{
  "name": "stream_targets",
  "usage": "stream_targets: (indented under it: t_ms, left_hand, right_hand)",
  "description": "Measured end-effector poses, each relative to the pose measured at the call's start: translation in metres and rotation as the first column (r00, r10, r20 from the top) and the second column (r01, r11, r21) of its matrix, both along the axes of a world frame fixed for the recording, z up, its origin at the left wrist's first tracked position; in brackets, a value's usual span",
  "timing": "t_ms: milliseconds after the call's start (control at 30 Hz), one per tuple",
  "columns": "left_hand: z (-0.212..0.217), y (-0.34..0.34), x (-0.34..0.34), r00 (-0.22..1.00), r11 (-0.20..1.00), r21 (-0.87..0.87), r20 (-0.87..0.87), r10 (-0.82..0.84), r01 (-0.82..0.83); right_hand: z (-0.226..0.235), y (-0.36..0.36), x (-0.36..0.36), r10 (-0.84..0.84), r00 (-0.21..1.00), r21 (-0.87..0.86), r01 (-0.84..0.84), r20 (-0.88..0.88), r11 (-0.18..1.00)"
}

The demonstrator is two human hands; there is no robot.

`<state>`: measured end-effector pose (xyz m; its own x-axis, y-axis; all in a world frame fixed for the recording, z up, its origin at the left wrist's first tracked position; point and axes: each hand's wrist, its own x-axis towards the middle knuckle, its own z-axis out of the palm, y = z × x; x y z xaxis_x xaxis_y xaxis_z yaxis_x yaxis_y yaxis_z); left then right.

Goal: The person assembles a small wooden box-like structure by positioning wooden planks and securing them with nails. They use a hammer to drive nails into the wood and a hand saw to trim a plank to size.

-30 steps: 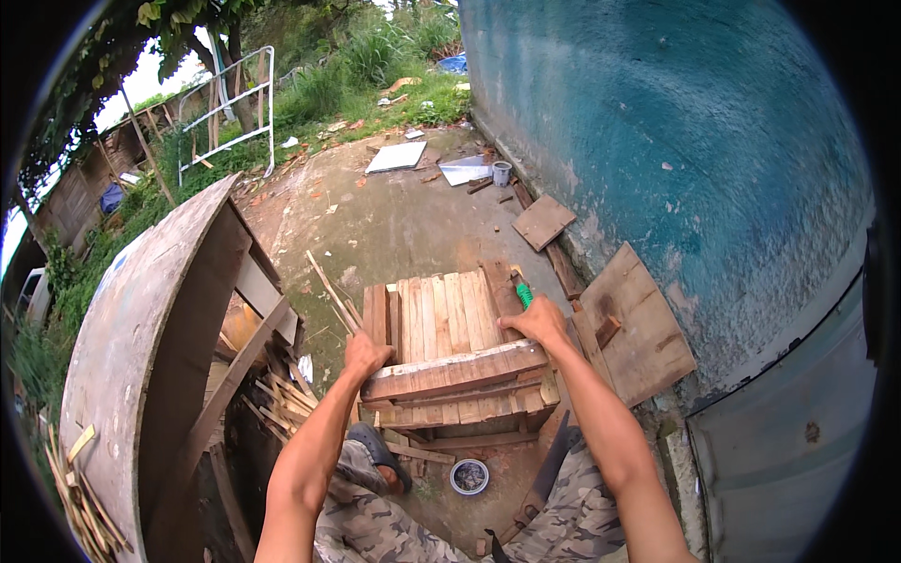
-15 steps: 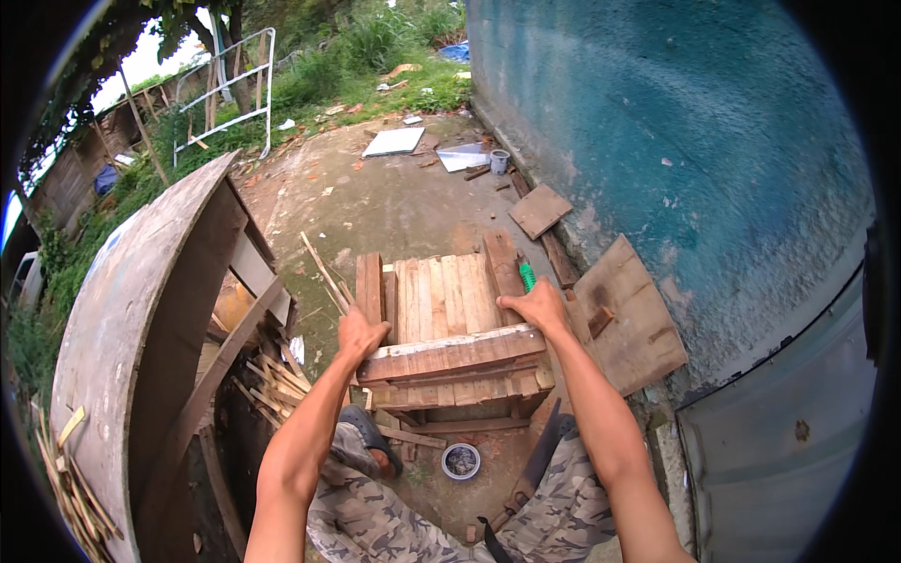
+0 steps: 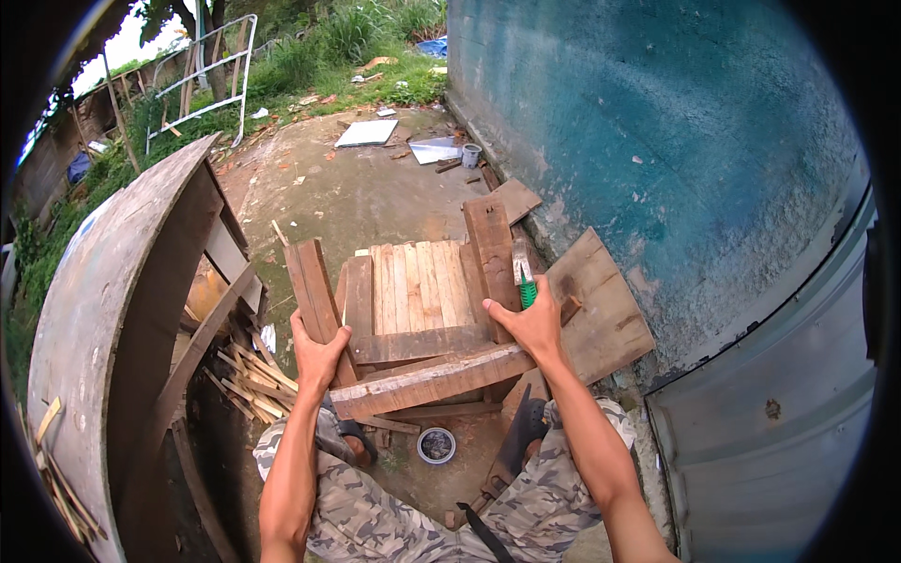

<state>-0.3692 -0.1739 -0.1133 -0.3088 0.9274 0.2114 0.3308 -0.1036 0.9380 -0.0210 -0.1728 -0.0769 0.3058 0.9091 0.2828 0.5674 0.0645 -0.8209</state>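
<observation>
A wooden frame [image 3: 427, 383] of thick brown boards, shaped like a U, is tilted above a slatted wooden stand [image 3: 418, 286]. My left hand [image 3: 319, 357] is closed around its left upright, the thumb on the inner side. At the right upright, my right hand [image 3: 532, 328] grips the board with its thumb on the inside. A green-handled tool [image 3: 528, 293] with a metal end sits along the outer side of that board, at the right fingers; its kind is not clear. The frame's crossbar lies nearest to me and hides part of the stand.
Below the stand is a small round container [image 3: 436, 446] between my feet. A leaning board [image 3: 601, 305] rests by the blue wall [image 3: 657, 122] at right. Wood strips [image 3: 253, 383] lie beside a curved wooden panel [image 3: 89, 347] at left.
Both hands have lifted the wooden frame off the stand and tilted it, its left side shifted left and nearer to me. The stand's near board now shows. The view has turned slightly.
</observation>
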Motion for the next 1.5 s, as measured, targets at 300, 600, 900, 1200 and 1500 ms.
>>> stream_targets:
  t_ms: [300,600,900,1200,1500]
  left_hand:
    - [0.003,-0.031,0.019,0.999,0.96,0.277,-0.033,-0.032,0.04]
    - [0.013,-0.015,0.027,0.989,0.955,0.265,-0.095,-0.109,0.131]
    - [0.019,-0.005,0.038,0.993,0.976,0.189,-0.055,-0.1,0.108]
    - [0.02,-0.004,0.031,0.978,0.974,0.105,0.038,-0.206,0.201]
    - [-0.005,0.004,0.004,0.614,0.884,-0.107,0.757,-0.224,0.456]
  right_hand:
    - [-0.005,-0.041,0.012,-0.059,0.997,0.346,0.071,-0.047,0.936]
    - [-0.014,-0.038,0.021,-0.1,0.995,0.321,0.103,-0.027,0.942]
    - [-0.021,-0.025,0.026,-0.137,0.989,0.242,0.144,-0.047,0.96]
    - [-0.018,-0.023,0.019,-0.14,0.99,-0.027,0.14,-0.016,0.99]
    - [-0.034,-0.017,0.036,-0.073,0.982,-0.299,0.017,-0.176,0.954]
